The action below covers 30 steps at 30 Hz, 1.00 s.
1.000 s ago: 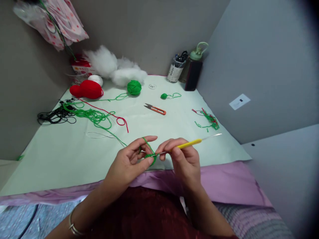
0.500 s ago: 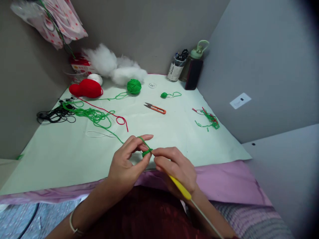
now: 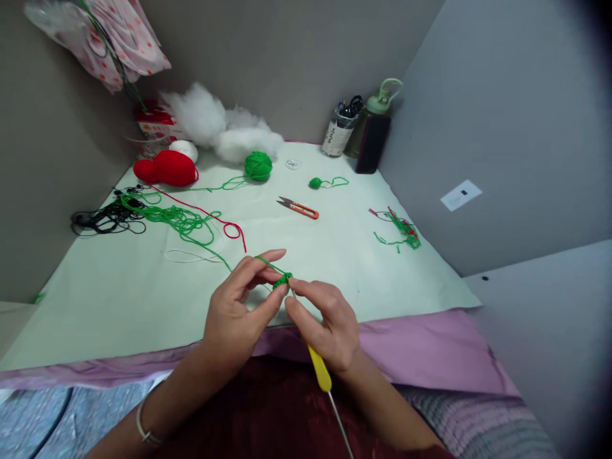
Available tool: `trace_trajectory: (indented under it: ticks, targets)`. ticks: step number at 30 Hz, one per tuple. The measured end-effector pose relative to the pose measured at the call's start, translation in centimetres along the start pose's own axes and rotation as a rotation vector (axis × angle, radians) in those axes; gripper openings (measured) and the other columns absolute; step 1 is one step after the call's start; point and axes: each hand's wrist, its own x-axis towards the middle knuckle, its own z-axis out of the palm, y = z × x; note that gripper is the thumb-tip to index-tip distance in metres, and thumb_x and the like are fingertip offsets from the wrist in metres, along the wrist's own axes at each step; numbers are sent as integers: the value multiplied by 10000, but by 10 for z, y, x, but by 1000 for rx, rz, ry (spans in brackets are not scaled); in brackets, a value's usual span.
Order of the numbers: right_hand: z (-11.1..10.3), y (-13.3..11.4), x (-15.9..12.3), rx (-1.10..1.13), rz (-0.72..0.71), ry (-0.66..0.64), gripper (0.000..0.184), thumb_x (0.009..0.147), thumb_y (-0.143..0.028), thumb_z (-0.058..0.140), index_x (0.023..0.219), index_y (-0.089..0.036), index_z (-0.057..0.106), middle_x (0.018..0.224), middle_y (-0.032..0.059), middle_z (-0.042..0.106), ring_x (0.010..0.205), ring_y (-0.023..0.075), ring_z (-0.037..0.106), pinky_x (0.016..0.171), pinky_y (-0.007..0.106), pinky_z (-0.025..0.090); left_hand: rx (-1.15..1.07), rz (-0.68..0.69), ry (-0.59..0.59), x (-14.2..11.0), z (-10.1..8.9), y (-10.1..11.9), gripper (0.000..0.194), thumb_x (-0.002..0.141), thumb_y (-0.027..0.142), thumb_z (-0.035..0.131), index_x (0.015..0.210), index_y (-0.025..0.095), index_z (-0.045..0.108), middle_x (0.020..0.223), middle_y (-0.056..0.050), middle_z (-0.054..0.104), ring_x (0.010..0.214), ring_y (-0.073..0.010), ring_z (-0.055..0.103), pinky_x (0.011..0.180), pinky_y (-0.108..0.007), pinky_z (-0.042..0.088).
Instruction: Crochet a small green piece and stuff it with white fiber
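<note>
Between thumb and fingers, my left hand (image 3: 239,299) pinches a small green crochet piece (image 3: 283,280) over the table's front part. Green yarn (image 3: 272,264) runs from that piece over the raised left index finger and back to a loose tangle (image 3: 182,223). My right hand (image 3: 329,319) grips a crochet hook (image 3: 319,368) with a yellow handle and a thin metal shaft. Its tip meets the green piece; fingers partly hide the contact. The long rear end of the shaft points down toward my lap.
Orange-handled thread snips (image 3: 299,208) lie mid-table. Behind are a green yarn ball (image 3: 258,166), red yarn (image 3: 167,169) and white stuffing (image 3: 243,135). Black cord (image 3: 109,215) is at left, yarn scraps (image 3: 404,231) at right. A bottle (image 3: 380,102), phone (image 3: 373,143) and pen cup (image 3: 337,134) stand at the back.
My right hand has shifted slightly left, and the hook has swung to a steeper angle. The green piece sits a little higher, and my left fingers have moved slightly up and left.
</note>
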Motion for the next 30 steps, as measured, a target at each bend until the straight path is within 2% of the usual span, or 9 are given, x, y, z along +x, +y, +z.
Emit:
trace_trajectory:
  ticks: [3, 5, 10, 12, 15, 19, 22, 27, 30]
  targets:
    - [2, 1, 3, -52, -159, 104, 379, 969, -80, 651, 1244, -332, 716, 1158, 82, 801, 1001, 221, 768, 803, 370, 669, -35, -88, -13, 2, -2, 3, 389, 868, 206, 813, 1249, 270, 766, 931, 9, 707, 900, -160, 665, 948, -290, 537]
    - [2, 0, 7, 80, -87, 128, 314, 1001, -105, 616, 1236, -289, 716, 1122, 92, 802, 961, 212, 769, 762, 360, 662, -26, -107, -31, 3, -4, 3, 480, 876, 224, 814, 1346, 271, 728, 867, 22, 674, 877, -160, 636, 934, -292, 518]
    - [1, -1, 13, 346, 93, 130, 249, 1024, -123, 583, 1132, -278, 745, 1052, 58, 805, 938, 202, 764, 781, 375, 648, 28, -67, -34, 2, -8, 1, 414, 876, 216, 812, 1284, 279, 771, 902, 5, 687, 911, -180, 610, 945, -313, 474]
    - [2, -1, 11, 297, 76, 132, 277, 1018, -110, 586, 1165, -282, 744, 1070, 61, 796, 941, 197, 764, 778, 361, 649, 11, -87, -36, 0, -6, 1, 412, 868, 210, 819, 1273, 273, 778, 878, 6, 685, 889, -180, 603, 937, -312, 472]
    - [4, -1, 4, 23, -58, 115, 354, 984, -92, 641, 1271, -282, 723, 1120, 88, 776, 989, 215, 758, 799, 354, 656, -127, -179, -65, -1, -1, 1, 471, 846, 216, 845, 1306, 268, 762, 851, 15, 667, 830, -159, 576, 865, -281, 486]
    - [3, -1, 1, -189, -205, 133, 440, 954, -64, 677, 1344, -266, 701, 1060, 80, 778, 995, 227, 753, 821, 351, 663, -500, -452, -187, 2, 1, 6, 563, 805, 275, 887, 1348, 241, 743, 818, 20, 608, 695, -110, 509, 656, -215, 454]
    - [1, -4, 7, 101, -59, 187, 325, 1027, -131, 592, 1289, -271, 725, 1055, 67, 789, 961, 215, 758, 787, 360, 659, -602, -553, -218, 6, -3, 11, 531, 777, 250, 901, 1292, 199, 781, 810, 14, 585, 636, -77, 438, 557, -175, 383]
    - [-2, -9, 16, 751, 399, 270, 178, 1036, -213, 620, 1033, -256, 793, 913, 32, 764, 726, 156, 694, 648, 313, 604, -571, -472, -229, 10, -8, 14, 435, 769, 231, 906, 1198, 227, 833, 855, -4, 620, 720, -94, 510, 617, -176, 436]
    - [-2, -11, 16, 835, 475, 276, 167, 1026, -224, 644, 1015, -261, 806, 923, 33, 764, 712, 147, 690, 628, 298, 589, -534, -428, -219, 11, -8, 11, 387, 773, 221, 901, 1156, 248, 851, 861, -4, 640, 774, -95, 534, 719, -176, 464]
